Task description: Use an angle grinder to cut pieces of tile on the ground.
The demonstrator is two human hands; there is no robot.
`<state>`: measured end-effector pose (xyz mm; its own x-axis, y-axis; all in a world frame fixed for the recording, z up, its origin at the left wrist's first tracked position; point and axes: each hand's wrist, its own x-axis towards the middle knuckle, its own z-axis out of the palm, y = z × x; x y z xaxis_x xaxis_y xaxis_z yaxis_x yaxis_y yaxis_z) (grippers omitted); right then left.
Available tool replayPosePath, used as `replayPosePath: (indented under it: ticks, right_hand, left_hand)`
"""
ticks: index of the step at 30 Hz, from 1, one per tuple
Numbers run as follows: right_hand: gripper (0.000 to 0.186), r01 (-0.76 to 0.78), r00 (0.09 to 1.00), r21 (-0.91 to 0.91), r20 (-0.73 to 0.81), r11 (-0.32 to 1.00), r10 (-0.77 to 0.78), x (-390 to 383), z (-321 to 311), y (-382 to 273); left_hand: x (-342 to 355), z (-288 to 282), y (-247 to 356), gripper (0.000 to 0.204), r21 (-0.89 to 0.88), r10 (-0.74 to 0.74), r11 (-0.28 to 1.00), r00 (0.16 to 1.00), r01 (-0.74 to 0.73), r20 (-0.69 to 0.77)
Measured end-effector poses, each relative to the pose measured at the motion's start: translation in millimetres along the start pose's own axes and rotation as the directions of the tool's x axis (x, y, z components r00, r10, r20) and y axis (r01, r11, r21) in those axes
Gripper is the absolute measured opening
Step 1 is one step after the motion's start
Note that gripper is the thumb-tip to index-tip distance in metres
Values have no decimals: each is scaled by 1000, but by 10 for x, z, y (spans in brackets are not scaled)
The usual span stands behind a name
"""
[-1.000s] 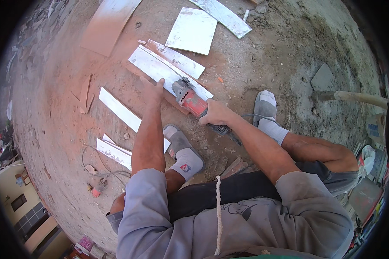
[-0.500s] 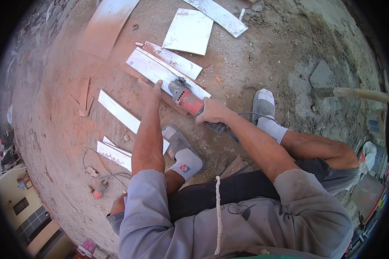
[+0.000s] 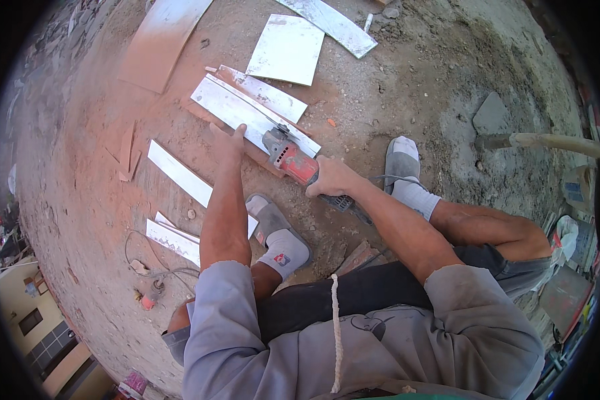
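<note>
My right hand (image 3: 331,177) is wrapped round the body of a red and grey angle grinder (image 3: 296,165). The grinder's head rests over a long white tile (image 3: 225,105), near a narrow lengthwise line by its far edge. My left hand (image 3: 229,141) grips the tile's near edge, thumb on top; its other fingers are partly hidden. Another white tile piece (image 3: 273,95) lies just beyond, close alongside. The disc is mostly hidden by the grinder's head.
More white tiles lie on the dusty ground: a squarish one (image 3: 287,51), a strip (image 3: 180,173) and a dust-reddened one (image 3: 160,50). A cord and a small red-ended tool (image 3: 150,298) are at left. A wooden-handled tool (image 3: 547,141) stands at right. My slippered feet flank the work.
The grinder's head sits slightly farther down the tile, toward its near right end. Both hands keep their holds. The whole view has shifted a little.
</note>
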<state>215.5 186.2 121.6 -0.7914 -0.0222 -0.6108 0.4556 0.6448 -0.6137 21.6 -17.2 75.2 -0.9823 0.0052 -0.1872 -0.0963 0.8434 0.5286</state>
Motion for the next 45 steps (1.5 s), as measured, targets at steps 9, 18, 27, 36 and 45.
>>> replayPosePath:
  ticks: [9,18,27,36,45]
  right_hand:
    - [83,12,1000,28,-8,1000,-12,48,28,39]
    - [85,21,999,29,-24,999,-21,52,56,83]
    - [86,4,1000,55,-15,998,-3,46,75,65]
    - [83,15,999,20,-32,1000,-15,26,103,71]
    - [80,14,1000,26,-21,1000,-13,-47,92,117]
  left_hand:
    - [39,94,-96,77,85,97,991,994,-102,59]
    - [31,92,-69,65,120,121,984,990,-130,79]
    - [43,104,-97,66,218,142,964,988,-153,64]
    - [69,100,-129,66,191,85,976,991,-105,107]
    - [11,65,-10,68,229,80,968,990,-105,116]
